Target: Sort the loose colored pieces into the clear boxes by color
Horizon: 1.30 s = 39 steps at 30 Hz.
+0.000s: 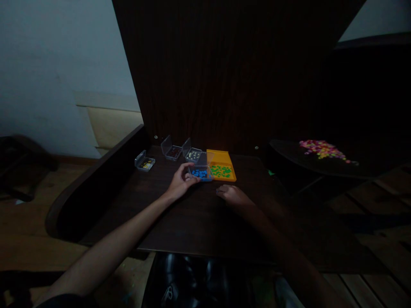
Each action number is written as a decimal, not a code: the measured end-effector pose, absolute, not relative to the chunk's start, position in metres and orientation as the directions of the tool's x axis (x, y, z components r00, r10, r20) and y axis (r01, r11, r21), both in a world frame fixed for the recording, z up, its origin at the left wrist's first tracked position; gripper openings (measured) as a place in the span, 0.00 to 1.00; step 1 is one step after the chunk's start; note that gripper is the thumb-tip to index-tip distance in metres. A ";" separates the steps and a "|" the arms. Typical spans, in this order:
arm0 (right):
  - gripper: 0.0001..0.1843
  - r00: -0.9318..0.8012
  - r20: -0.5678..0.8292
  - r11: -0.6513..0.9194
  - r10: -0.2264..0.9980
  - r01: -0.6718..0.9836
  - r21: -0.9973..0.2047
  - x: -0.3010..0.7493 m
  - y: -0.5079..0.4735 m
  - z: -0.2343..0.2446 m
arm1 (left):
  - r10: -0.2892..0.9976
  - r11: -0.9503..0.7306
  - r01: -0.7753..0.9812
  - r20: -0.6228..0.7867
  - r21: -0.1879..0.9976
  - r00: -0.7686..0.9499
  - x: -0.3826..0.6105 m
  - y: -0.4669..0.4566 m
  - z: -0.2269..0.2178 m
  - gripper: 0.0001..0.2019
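Observation:
My left hand (182, 182) grips the left end of a clear plastic box (210, 178) holding small blue pieces (199, 173). The box's lid is raised at the back. Against its right side lies a yellow-orange tray (233, 176) with small green pieces (221, 171) scattered in its front half. My right hand (233, 194) is just in front of the tray, low over the table, with its fingers curled together. Whatever may be between those fingertips is too dark and small to make out.
Behind and left stand open clear boxes: one with pale pieces (193, 155), one with dark reddish pieces (174, 152), one with yellow and dark pieces (146, 164). A heap of pink and yellow bits (323, 149) lies on a dark surface at right. A raised wooden side (105, 171) bounds the table's left.

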State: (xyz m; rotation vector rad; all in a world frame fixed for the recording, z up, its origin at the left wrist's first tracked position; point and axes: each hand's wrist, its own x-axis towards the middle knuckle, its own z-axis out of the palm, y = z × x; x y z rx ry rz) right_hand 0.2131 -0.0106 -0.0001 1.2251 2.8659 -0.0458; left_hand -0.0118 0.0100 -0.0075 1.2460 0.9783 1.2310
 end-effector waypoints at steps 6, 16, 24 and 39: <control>0.14 -0.667 -0.065 0.669 0.742 0.743 0.023 0.210 -0.015 0.008 | 0.986 -0.085 -0.112 0.100 0.990 0.136 -0.012 0.010 -0.008 0.33; 0.21 -0.598 0.067 0.600 0.798 0.781 -0.174 0.215 -0.012 0.002 | 0.988 -0.083 -0.132 0.099 0.988 0.122 -0.013 0.010 -0.006 0.33; 0.19 -0.599 0.117 0.611 0.792 0.775 -0.164 0.217 -0.009 -0.007 | 0.984 -0.078 -0.137 0.098 0.987 0.146 -0.012 0.009 -0.006 0.34; 0.22 -0.598 0.105 0.607 0.795 0.781 -0.146 0.208 -0.014 -0.010 | 0.984 -0.081 -0.121 0.099 0.989 0.150 -0.011 0.008 -0.007 0.33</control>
